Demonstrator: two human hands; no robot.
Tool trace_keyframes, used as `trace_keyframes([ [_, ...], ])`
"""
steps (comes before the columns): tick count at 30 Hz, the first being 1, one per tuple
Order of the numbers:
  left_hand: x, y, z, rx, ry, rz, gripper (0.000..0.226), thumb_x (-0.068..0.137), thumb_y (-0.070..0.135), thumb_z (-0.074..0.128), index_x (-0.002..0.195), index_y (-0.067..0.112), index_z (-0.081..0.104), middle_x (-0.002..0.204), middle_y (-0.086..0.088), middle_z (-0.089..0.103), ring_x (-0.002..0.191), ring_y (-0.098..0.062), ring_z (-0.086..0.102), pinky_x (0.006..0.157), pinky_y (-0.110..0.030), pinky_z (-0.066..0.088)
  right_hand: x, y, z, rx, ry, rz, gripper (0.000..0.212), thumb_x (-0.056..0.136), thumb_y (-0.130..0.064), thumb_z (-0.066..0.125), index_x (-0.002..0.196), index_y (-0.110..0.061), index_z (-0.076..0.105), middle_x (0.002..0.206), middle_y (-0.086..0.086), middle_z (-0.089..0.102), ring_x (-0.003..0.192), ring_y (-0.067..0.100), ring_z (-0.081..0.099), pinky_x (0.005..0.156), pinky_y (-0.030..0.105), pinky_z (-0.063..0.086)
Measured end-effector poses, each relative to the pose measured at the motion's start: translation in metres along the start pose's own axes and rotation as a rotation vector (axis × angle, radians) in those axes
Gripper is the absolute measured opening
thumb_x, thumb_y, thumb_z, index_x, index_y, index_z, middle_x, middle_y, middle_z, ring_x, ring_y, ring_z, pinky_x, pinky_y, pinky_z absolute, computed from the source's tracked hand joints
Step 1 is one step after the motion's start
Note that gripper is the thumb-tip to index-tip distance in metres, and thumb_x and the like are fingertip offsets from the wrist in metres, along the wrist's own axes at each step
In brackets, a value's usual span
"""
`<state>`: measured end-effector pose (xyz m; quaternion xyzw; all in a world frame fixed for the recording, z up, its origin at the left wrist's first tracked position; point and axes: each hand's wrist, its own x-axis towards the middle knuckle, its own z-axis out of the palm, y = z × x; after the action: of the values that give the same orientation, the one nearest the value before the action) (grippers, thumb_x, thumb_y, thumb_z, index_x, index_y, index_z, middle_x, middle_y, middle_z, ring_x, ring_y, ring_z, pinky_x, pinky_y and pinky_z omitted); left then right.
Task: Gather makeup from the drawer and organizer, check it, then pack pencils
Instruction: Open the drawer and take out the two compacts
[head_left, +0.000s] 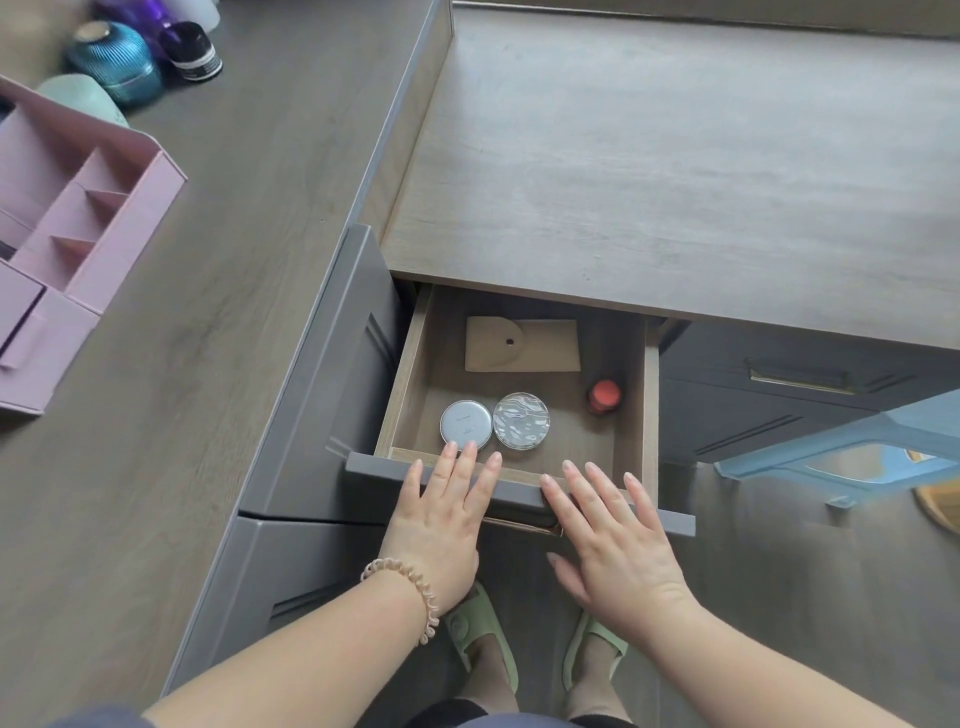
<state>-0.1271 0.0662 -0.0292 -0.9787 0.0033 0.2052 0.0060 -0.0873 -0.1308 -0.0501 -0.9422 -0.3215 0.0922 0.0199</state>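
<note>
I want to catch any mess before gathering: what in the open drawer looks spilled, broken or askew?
Nothing stands out. In the drawer, two round compacts lie flat side by side, a tan pouch lies flat behind them, and a red-capped bottle sits at the right wall. No spill shows.

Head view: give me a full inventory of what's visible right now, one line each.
Drawer: one, wood inside, grey front, open.
Tan pouch: one, drawer back.
Silver compact: one, drawer front left.
Clear-lidded compact: one, touching the silver one's right.
Red-capped bottle: one, drawer right side.
Pink organizer: one, counter left.
Teal jar: one, counter far left.
Dark jar: one, beside the teal jar.
Blue stool: one, floor right.
Green slippers: two, worn.
Left hand: open, beige wrist coil, fingers over drawer front.
Right hand: open, over drawer front.
</note>
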Motion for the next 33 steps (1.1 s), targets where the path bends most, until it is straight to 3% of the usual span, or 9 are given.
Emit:
trace_keyframes([
  [3,-0.005,0.000,-0.003,0.008,-0.041,0.018,0.085,0.092,0.035,0.038,0.141,0.023,-0.030,0.158,-0.005,-0.020,0.145,-0.024,-0.017,0.115,-0.050,-0.006,0.013,0.004,-0.009,0.037,0.094,0.030,0.068,0.081,-0.053,0.045,0.141,-0.023,0.038,0.143,0.005,0.048,0.131,0.025,0.046,0.109,0.047,0.021],
  [5,-0.006,0.000,-0.009,-0.053,-0.032,0.021,0.082,0.089,0.049,0.036,0.148,0.022,-0.013,0.160,-0.006,-0.006,0.147,-0.022,-0.005,0.114,-0.050,-0.007,0.033,0.009,-0.018,0.056,0.157,0.063,0.066,0.082,-0.052,0.044,0.142,-0.024,0.036,0.145,0.004,0.046,0.132,0.025,0.043,0.110,0.047,0.020],
  [8,0.011,-0.005,-0.029,-0.136,0.225,0.017,0.076,0.081,0.059,0.037,0.145,0.018,0.031,0.149,-0.004,0.041,0.139,-0.021,0.034,0.111,-0.047,0.009,0.067,0.020,-0.026,0.039,0.206,0.076,0.065,0.084,-0.049,0.046,0.143,-0.025,0.032,0.146,0.005,0.044,0.134,0.026,0.041,0.111,0.045,0.017],
  [9,0.024,-0.009,-0.035,-0.153,0.306,-0.005,0.073,0.082,0.057,0.037,0.143,0.018,0.035,0.146,-0.003,0.045,0.137,-0.020,0.038,0.110,-0.046,0.013,0.080,0.023,-0.025,0.028,0.203,0.069,0.066,0.084,-0.046,0.052,0.143,-0.025,0.032,0.146,0.006,0.043,0.134,0.027,0.040,0.110,0.045,0.016],
  [11,0.058,-0.020,-0.046,-0.170,0.255,-0.062,0.068,0.088,0.049,0.038,0.147,0.020,0.022,0.154,-0.001,0.031,0.142,-0.018,0.026,0.114,-0.045,0.012,0.103,0.027,-0.020,-0.004,0.146,0.067,0.072,0.080,-0.042,0.062,0.143,-0.026,0.032,0.148,0.006,0.040,0.136,0.029,0.037,0.111,0.047,0.013],
  [14,0.103,-0.026,-0.036,-0.026,-0.036,-0.112,0.076,0.089,0.037,0.047,0.149,0.019,0.005,0.158,-0.006,0.013,0.145,-0.023,0.014,0.115,-0.049,0.011,0.127,0.026,-0.005,-0.046,0.010,0.068,0.078,0.080,-0.043,0.061,0.146,-0.030,0.021,0.154,0.005,0.028,0.142,0.030,0.024,0.114,0.051,0.005],
  [19,0.143,-0.028,0.004,-0.022,-0.298,-0.200,0.100,0.076,0.035,0.066,0.149,0.015,0.001,0.157,-0.014,0.011,0.141,-0.033,0.021,0.113,-0.052,0.014,0.145,0.024,0.029,-0.053,-0.155,-0.002,0.088,0.079,-0.050,0.060,0.148,-0.032,0.009,0.157,0.005,0.018,0.143,0.031,0.015,0.114,0.053,-0.002],
  [27,0.161,-0.025,0.023,0.161,-0.342,-0.190,0.067,0.092,0.023,0.041,0.149,0.010,0.007,0.157,-0.018,0.014,0.136,-0.039,0.030,0.114,-0.058,0.005,0.156,0.023,0.057,-0.044,-0.203,-0.087,0.085,0.083,-0.037,0.061,0.148,-0.029,0.008,0.155,0.011,0.020,0.136,0.032,0.031,0.114,0.052,-0.003],
  [33,0.157,-0.025,0.023,0.138,-0.207,-0.101,0.057,0.091,0.012,0.038,0.144,0.003,0.021,0.133,-0.014,0.048,0.118,-0.032,0.051,0.113,-0.061,0.007,0.156,0.021,0.061,-0.021,-0.152,-0.086,0.070,0.084,-0.019,0.056,0.145,-0.026,0.022,0.148,0.015,0.034,0.119,0.034,0.050,0.113,0.058,-0.001],
])
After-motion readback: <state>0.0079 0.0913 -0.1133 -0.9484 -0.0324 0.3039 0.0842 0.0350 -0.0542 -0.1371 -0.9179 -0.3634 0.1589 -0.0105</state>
